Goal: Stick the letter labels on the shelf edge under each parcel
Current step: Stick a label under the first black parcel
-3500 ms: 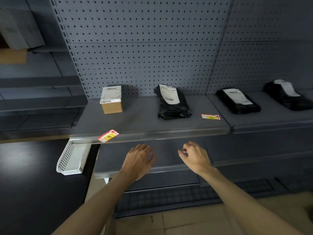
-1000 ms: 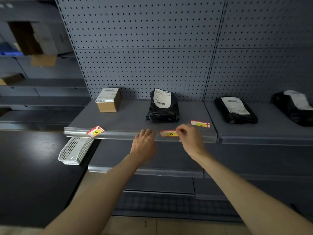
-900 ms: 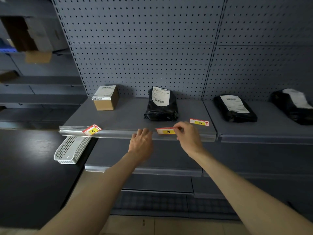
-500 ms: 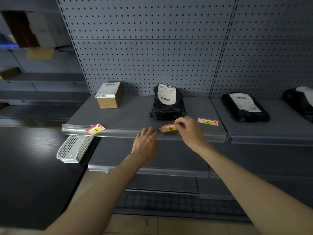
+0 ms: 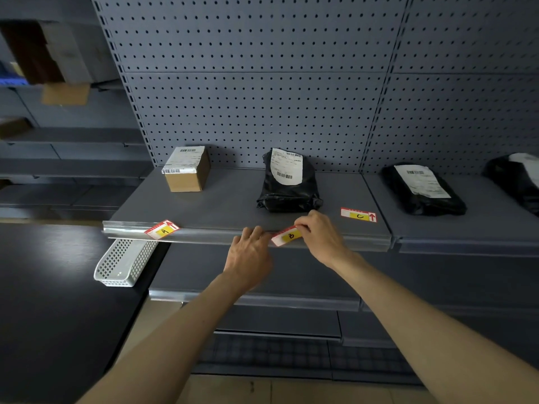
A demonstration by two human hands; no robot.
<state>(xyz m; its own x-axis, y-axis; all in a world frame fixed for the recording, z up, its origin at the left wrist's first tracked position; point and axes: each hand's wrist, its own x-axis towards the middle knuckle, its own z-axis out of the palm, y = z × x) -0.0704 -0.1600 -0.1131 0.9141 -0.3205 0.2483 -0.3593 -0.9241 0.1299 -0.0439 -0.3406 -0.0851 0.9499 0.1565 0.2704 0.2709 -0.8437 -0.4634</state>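
Red-and-yellow label B sits tilted at the shelf edge, just below the black parcel it belongs to. The right hand has its grip pinched on the label's right end, while the left hand rests its fingertips at the label's left end, on the rail, grasping nothing that I can make out.

Risks, as I judge them: the label is slanted, so pressing it down now would fix it crooked across the rail. If the adhesive catches at 1 corner first, the rest may crease or fold onto itself. It could also drift off-centre from the parcel.

Label A lies askew on the edge, well left of the cardboard box, and label C lies flat on the shelf top; both look unplaced, and a sweeping forearm could knock either off.
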